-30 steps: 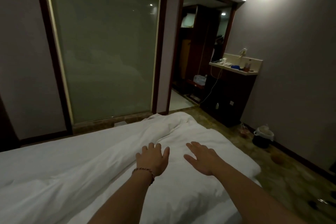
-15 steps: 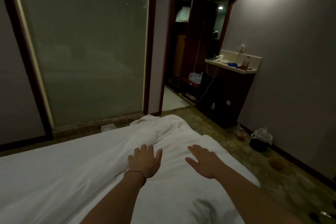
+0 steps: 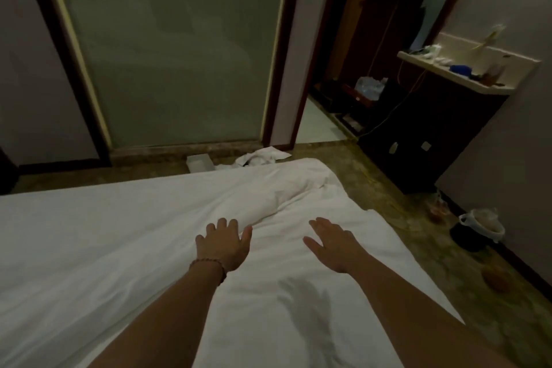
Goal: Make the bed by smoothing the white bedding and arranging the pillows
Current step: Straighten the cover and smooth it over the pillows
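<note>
Both flat, empty palms have slid forward along the white bedding (image 3: 134, 248), left hand (image 3: 222, 246) against the bunched ridge (image 3: 286, 191), right hand (image 3: 336, 243) seemingly just beside it, so smoothing next needs that ridge pressed flat.

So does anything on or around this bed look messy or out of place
Yes. A raised fold bunches the white bedding ahead of the left hand, toward the far corner. On the floor beyond the bed, crumpled white cloth lies beside a small white box.
</note>
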